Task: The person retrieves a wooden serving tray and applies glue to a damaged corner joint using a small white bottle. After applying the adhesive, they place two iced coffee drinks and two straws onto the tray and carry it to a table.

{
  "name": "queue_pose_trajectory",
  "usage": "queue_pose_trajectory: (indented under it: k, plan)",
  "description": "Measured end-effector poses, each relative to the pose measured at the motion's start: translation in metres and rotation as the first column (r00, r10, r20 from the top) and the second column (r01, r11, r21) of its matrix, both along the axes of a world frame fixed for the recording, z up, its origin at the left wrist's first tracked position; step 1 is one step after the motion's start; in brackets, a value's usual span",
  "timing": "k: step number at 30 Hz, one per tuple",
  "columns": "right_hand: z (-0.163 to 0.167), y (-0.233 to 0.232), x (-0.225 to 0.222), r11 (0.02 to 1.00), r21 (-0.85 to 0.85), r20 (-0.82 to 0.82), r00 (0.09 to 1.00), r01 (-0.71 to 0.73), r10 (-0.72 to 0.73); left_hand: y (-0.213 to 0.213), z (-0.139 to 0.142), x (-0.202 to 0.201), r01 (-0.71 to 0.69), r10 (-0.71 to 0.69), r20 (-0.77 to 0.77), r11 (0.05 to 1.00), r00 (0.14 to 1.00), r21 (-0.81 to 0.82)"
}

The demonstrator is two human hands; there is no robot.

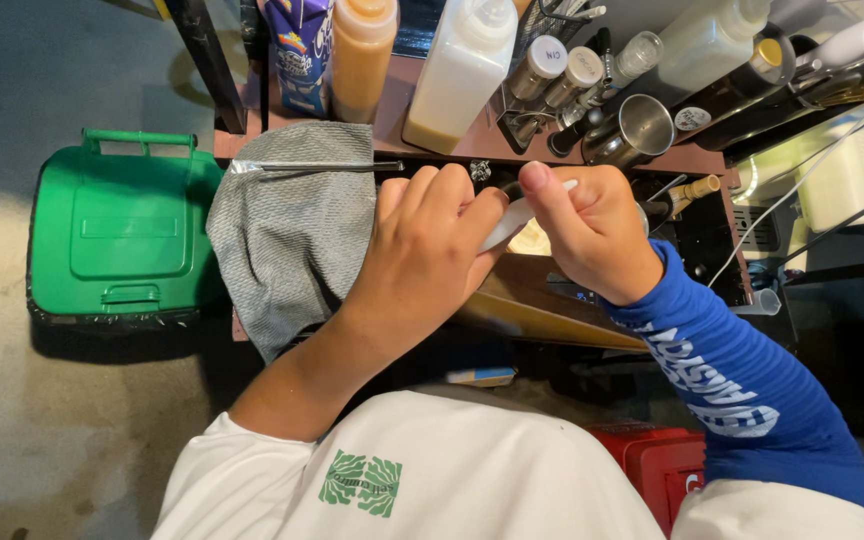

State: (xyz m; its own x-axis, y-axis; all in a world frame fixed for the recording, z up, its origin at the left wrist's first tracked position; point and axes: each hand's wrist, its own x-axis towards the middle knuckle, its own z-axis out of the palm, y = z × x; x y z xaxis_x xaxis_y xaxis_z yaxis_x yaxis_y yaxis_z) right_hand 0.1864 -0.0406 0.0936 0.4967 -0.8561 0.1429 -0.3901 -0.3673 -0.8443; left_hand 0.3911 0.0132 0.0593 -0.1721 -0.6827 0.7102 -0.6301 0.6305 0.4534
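left hand (427, 250) cups and steadies something hidden while right hand (592, 235) pinches a white utensil (514, 222), angled in over the counter (472, 145).

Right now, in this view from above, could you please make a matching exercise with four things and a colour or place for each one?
Things:
1. bin
2. cloth
3. metal cup
4. right hand

Descriptions:
A. grey, hanging over the counter edge
B. pinches a thin white handle
C. green, on the floor at the left
D. shiny, among the bottles at the back of the counter

Right pairs: 1-C, 2-A, 3-D, 4-B
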Motion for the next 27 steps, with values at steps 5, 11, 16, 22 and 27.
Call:
queue_pose_trajectory:
  k: [5, 11, 16, 22, 27]
  plan:
    - [0.0, -0.005, -0.006, 0.997, 0.068, 0.035, 0.999, -0.028, 0.026, -0.009, -0.009, -0.002, 0.129, -0.135, -0.11, 0.99, 0.985, -0.054]
    - [0.014, -0.003, -0.006, 0.985, -0.027, -0.082, 0.983, -0.169, 0.166, -0.028, -0.029, 0.003, 0.644, -0.515, -0.477, 0.75, 0.712, 0.151]
    - [0.018, -0.003, -0.006, 0.953, -0.176, -0.099, 0.968, -0.245, 0.23, -0.035, -0.039, -0.001, 0.85, -0.487, -0.74, 0.481, 0.463, 0.216]
    - [0.008, -0.007, -0.006, 0.989, -0.104, 0.011, 0.994, -0.106, 0.108, -0.029, -0.031, 0.001, 0.532, -0.425, -0.468, 0.838, 0.775, 0.12]
    - [0.01, -0.006, -0.005, 0.991, -0.089, -0.006, 0.995, -0.101, 0.101, -0.022, -0.019, -0.001, 0.359, -0.335, -0.384, 0.933, 0.861, -0.011]
